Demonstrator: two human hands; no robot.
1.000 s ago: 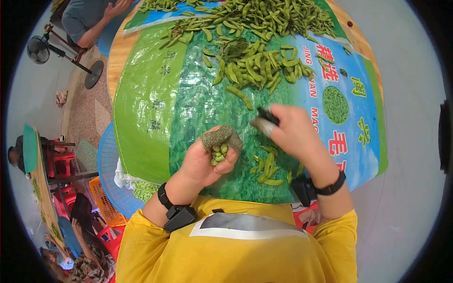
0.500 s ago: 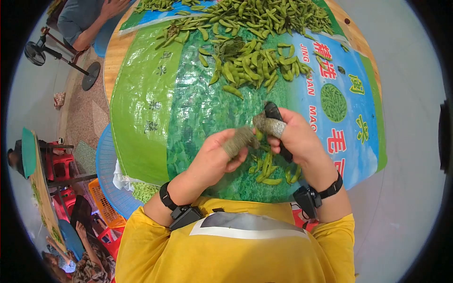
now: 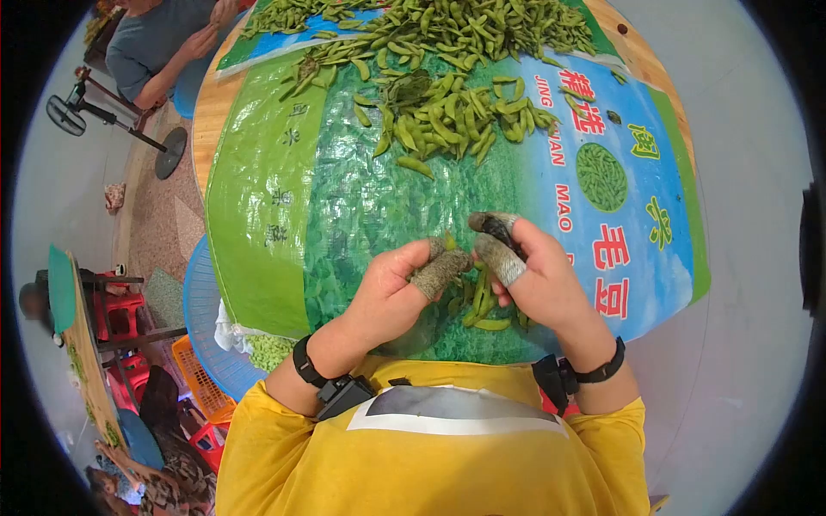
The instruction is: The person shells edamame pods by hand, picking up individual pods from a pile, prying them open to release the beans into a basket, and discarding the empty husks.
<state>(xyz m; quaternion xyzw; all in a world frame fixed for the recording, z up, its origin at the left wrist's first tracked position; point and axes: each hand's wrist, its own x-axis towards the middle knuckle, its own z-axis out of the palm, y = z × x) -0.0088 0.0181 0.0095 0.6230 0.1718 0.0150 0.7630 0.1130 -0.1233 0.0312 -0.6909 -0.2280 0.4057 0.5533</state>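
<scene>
My left hand [image 3: 391, 288], thumb and forefinger wrapped in grey-green bands, pinches a green edamame pod [image 3: 449, 242]; only its tip shows. Close on its right, my right hand [image 3: 542, 279] has similar wraps on thumb and forefinger. Its fingers are closed on a slim black object [image 3: 496, 228], mostly covered, whose kind I cannot make out. Several loose pods [image 3: 490, 324] lie on the printed plastic sheet [image 3: 361, 198] just below and between my hands. Farther up the sheet is a small heap of pods [image 3: 447, 116].
A larger pod pile [image 3: 490, 26] covers the table's far end. Left of the table stand a blue basket [image 3: 202, 318], an orange crate [image 3: 202, 378] and a black fan [image 3: 67, 116]. A person [image 3: 163, 52] sits at the far left; other people are at lower left.
My left hand has turned, and a green pod tip now shows between its fingers. The right hand has shifted slightly, and the black object in it lies at another angle, more hidden.
</scene>
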